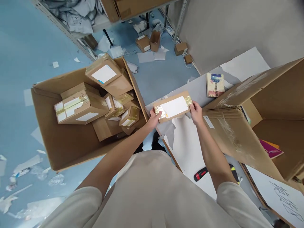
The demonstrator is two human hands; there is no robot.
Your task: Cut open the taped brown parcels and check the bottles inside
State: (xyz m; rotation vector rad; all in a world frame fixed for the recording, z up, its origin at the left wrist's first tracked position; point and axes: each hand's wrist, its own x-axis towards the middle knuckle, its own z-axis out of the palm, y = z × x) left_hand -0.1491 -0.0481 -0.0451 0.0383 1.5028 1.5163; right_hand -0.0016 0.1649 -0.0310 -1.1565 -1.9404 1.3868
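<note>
Between my two hands is a small flat cardboard box [174,106] with a white label and shiny tape at both ends. My left hand [154,118] grips its left end, and my right hand [196,111] grips its right end. It is held above the near corner of a white table [187,139]. To the left stands a large open carton [71,148] with several taped, labelled parcels in it. One labelled parcel [104,71] rests high at the carton's back edge.
Right of my hands, a big open carton [228,133] holds a magenta booklet [270,148]. A book [215,85] lies behind it on the table. A red-and-black handled tool [200,174] is partly under my right arm. Paper scraps litter the blue floor [16,110]; a metal shelf [66,38] stands behind.
</note>
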